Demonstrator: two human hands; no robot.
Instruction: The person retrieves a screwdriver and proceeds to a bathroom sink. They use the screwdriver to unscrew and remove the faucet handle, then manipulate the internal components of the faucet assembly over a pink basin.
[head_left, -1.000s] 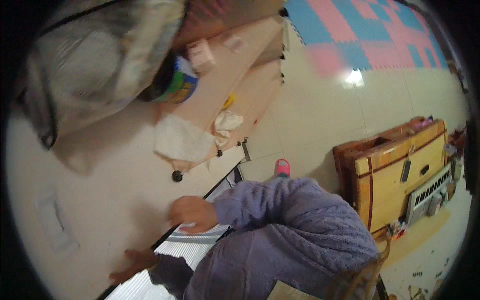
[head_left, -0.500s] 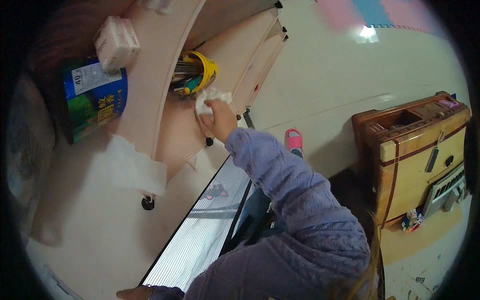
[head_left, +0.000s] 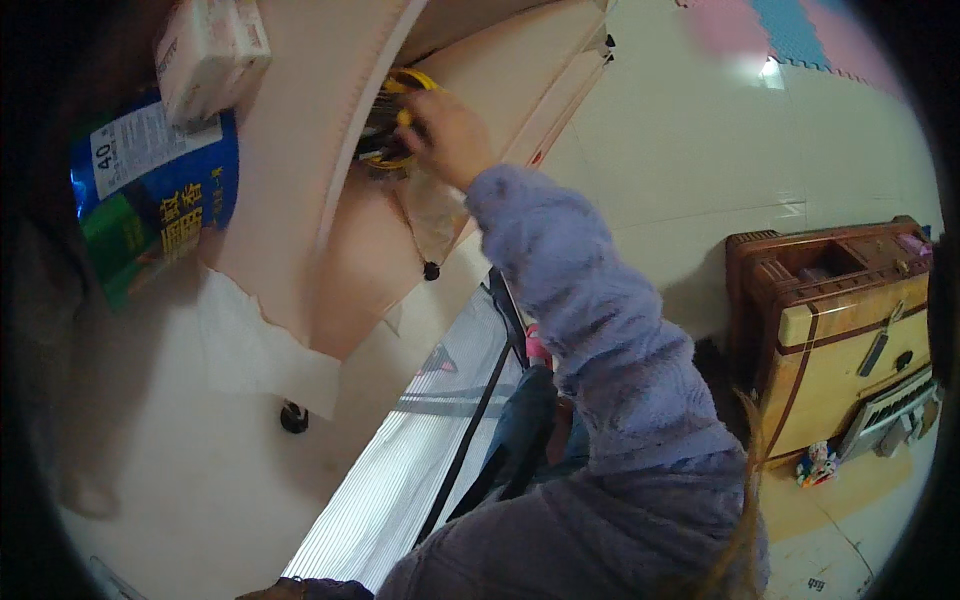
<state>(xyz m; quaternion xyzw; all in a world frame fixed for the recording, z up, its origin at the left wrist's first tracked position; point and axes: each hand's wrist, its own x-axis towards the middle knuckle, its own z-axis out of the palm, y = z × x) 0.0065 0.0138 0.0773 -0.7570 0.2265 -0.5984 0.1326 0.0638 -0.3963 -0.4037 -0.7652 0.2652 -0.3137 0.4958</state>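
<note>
My right hand (head_left: 447,135) reaches over the yellow bucket (head_left: 412,78), fingers curled at its mouth beside a small yellow tip. Blur hides what they grip. Thin dark items (head_left: 381,122) stand inside the bucket, which rests on a pale pink fabric-like surface (head_left: 365,235). Just below the hand is a pale, see-through patch (head_left: 432,208); I cannot tell whether it is tissue. My left hand (head_left: 275,592) barely shows at the bottom edge, its fingers hidden. Near it lies a white ribbed panel (head_left: 375,500) with a dark edge.
At the left, a white wrapped pack (head_left: 212,58) sits against a blue and green bag (head_left: 160,190). A white sheet (head_left: 265,340) hangs below the pink surface, near a black caster (head_left: 293,416). To the right stands a brown and yellow cabinet (head_left: 850,370). Foam mats (head_left: 790,35) lie far right.
My right hand has moved up from the white tissue to the bucket's mouth. The tissue is no longer plainly visible. My left hand has slipped mostly out of the bottom edge; the view has shifted slightly.
</note>
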